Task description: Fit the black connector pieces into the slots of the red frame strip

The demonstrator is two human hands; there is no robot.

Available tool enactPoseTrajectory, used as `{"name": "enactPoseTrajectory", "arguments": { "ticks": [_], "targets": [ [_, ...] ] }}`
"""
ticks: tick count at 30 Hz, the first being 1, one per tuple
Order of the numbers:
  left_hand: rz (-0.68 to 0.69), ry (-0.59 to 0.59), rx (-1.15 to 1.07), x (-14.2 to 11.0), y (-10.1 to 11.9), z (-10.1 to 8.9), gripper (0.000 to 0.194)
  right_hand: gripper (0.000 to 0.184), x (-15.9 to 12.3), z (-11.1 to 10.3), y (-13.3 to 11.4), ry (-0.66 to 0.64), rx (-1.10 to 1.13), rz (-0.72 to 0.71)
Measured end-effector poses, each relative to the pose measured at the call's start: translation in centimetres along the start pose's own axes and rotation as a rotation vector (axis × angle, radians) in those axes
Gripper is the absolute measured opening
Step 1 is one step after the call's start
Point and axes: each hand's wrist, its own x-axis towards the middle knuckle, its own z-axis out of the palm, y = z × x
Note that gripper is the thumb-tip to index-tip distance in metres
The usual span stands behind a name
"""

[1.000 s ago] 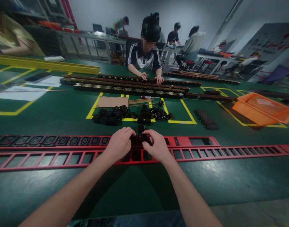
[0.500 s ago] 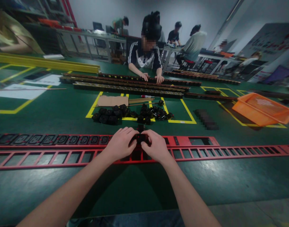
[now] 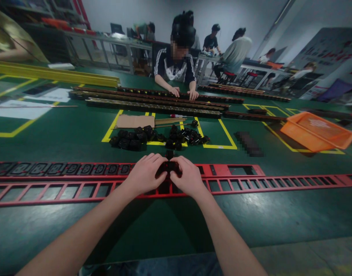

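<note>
My left hand (image 3: 145, 174) and my right hand (image 3: 189, 176) meet over two long red slotted frames. Between the fingertips they pinch a black socket module (image 3: 171, 166), mostly hidden by the fingers. Another black piece (image 3: 169, 155) shows just beyond my fingers. The rear red frame (image 3: 222, 170) carries a row of black power sockets (image 3: 101, 169) left of my hands. Along the near side runs the front red frame (image 3: 341, 180), whose visible slots show no sockets. Whether the held module is seated in a slot, I cannot tell.
Loose black modules (image 3: 132, 138) lie in piles beyond the frames, by a cardboard piece (image 3: 135, 121) and thin sticks. An orange basket (image 3: 316, 130) stands at right. Long dark rails (image 3: 155, 107) cross the table, where a co-worker's hands (image 3: 192, 94) rest. A yellow rail (image 3: 55, 76) lies at left.
The view has shifted slightly. Both hands keep the same pinch on the socket module, with the fingertips drawn a little closer together.
</note>
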Motion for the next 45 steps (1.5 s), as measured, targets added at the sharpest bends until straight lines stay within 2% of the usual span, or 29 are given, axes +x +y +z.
{"name": "enactPoseTrajectory", "arguments": {
  "ticks": [9, 17, 25, 45],
  "targets": [
    [0.003, -0.012, 0.016, -0.01, 0.13, -0.10, 0.027, 0.026, -0.03, 0.12, -0.01, -0.013, -0.067, -0.013],
    [0.029, -0.025, 0.049, 0.09, 0.24, -0.30, 0.026, 0.026, -0.25, -0.28, 0.13, -0.075, -0.119, -0.005],
    [0.020, -0.022, 0.062, 0.05, 0.09, 0.10, 0.031, 0.026, -0.61, -0.07, 0.34, -0.021, -0.160, -0.085],
    [0.027, -0.009, 0.045, 0.01, -0.04, 0.13, 0.028, 0.025, -0.72, 0.10, 0.37, 0.002, -0.154, -0.064]
  ]
}}
